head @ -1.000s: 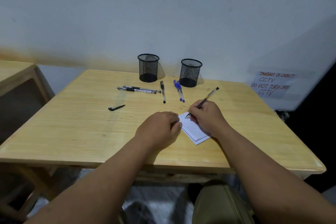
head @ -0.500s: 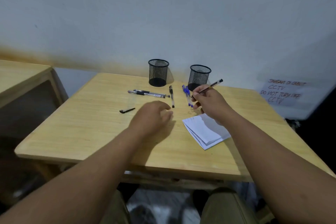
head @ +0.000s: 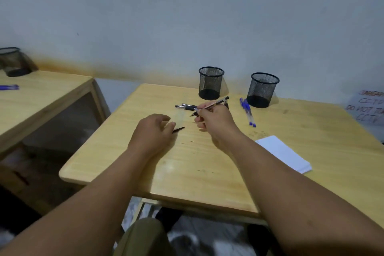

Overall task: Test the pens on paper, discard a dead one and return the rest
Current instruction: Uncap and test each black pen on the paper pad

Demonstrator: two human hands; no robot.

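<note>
My right hand point(head: 214, 119) grips a clear pen with a black end point(head: 216, 103), its tip pointing left above the table. My left hand point(head: 153, 133) hovers with fingers apart over a black pen cap point(head: 179, 129) lying on the wood; whether it touches the cap I cannot tell. Two black pens point(head: 187, 107) lie side by side behind my hands. Two blue pens point(head: 247, 111) lie beside the right mesh cup point(head: 262, 89). The left mesh cup point(head: 211, 82) stands at the back. A folded white paper point(head: 284, 153) rests at the right.
The wooden table point(head: 207, 172) stands against a pale wall. A second table point(head: 41, 97) at the left carries another mesh cup point(head: 12, 61) and a blue pen point(head: 9, 87). A handwritten paper sign point(head: 368, 108) hangs at the right.
My right hand lifted the pen off the paper and carried it left. My left hand left the paper and reached over the black cap. The view turned left.
</note>
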